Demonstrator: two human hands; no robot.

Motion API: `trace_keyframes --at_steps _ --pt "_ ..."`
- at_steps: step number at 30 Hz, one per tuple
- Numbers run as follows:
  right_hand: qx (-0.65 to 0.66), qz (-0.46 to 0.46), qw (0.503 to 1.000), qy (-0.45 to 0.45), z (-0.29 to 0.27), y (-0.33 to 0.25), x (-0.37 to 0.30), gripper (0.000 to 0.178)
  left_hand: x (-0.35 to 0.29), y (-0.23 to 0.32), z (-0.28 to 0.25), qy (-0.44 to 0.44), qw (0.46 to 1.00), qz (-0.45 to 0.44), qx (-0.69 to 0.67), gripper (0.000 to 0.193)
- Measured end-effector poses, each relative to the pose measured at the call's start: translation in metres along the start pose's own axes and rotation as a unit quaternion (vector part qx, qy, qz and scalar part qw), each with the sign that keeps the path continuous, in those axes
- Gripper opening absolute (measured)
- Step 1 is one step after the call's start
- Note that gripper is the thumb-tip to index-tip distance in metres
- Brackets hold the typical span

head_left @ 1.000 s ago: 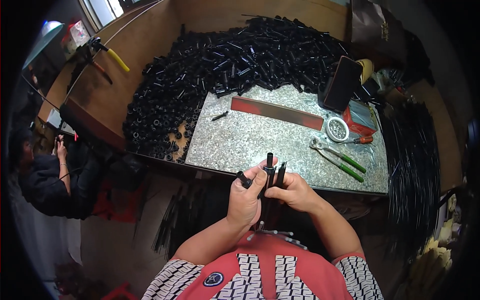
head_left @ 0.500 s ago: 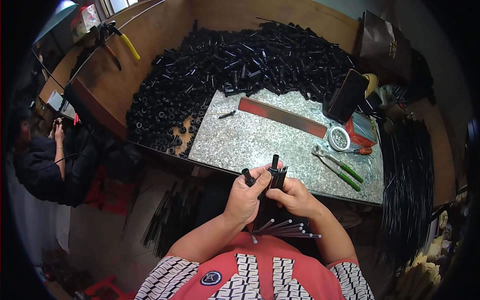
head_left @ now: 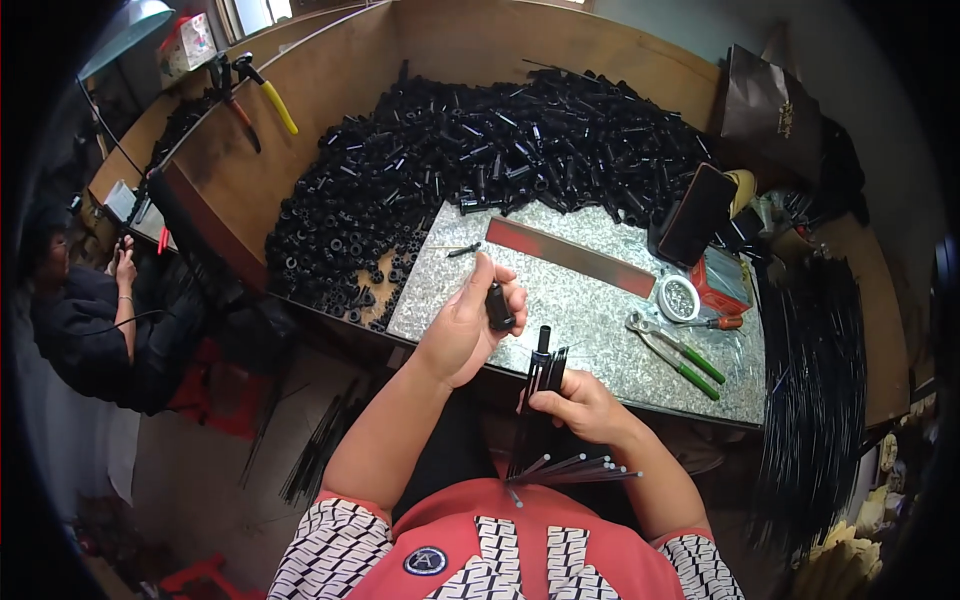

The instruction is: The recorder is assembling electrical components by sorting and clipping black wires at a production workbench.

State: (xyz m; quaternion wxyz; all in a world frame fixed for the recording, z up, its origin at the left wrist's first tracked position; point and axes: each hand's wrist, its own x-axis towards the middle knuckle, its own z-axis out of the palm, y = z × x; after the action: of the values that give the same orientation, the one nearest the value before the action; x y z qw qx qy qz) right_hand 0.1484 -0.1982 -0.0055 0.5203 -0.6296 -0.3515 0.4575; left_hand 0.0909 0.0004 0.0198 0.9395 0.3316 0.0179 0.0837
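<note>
My left hand (head_left: 460,330) is lifted over the front of the grey speckled board (head_left: 440,300), fingers closed on a black plastic sleeve (head_left: 501,308). Lower and to the right, my right hand (head_left: 588,405) grips a bundle of thin black rods (head_left: 545,378). Their pale-tipped lower ends fan out in front of my shirt. A black tubular piece (head_left: 543,342) stands up at the top of the bundle. Behind the board rises a large heap of black plastic pieces (head_left: 480,140).
On the board lie a flat metal bar (head_left: 570,257), green-handled pliers (head_left: 680,355), a white bowl of small bits (head_left: 679,298) and a propped phone (head_left: 697,215). More black rods (head_left: 815,380) hang at the right. Another person (head_left: 95,310) sits at the far left.
My left hand has moved up and away from the rod bundle, taking a black sleeve with it. My right hand keeps the bundle, slightly lower. The view has shifted a little.
</note>
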Motion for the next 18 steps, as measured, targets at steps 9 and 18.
trace_keyframes --at_steps 9,18 --pt "0.008 -0.005 1.0 -0.002 -0.002 0.001 0.002 0.018 0.006 0.002 0.022 -0.054 0.988 -0.003 0.142 0.024" --pt "0.016 0.0 1.0 -0.01 -0.002 0.002 0.003 0.018 0.011 -0.001 0.029 -0.028 0.96 0.03 0.278 0.032"
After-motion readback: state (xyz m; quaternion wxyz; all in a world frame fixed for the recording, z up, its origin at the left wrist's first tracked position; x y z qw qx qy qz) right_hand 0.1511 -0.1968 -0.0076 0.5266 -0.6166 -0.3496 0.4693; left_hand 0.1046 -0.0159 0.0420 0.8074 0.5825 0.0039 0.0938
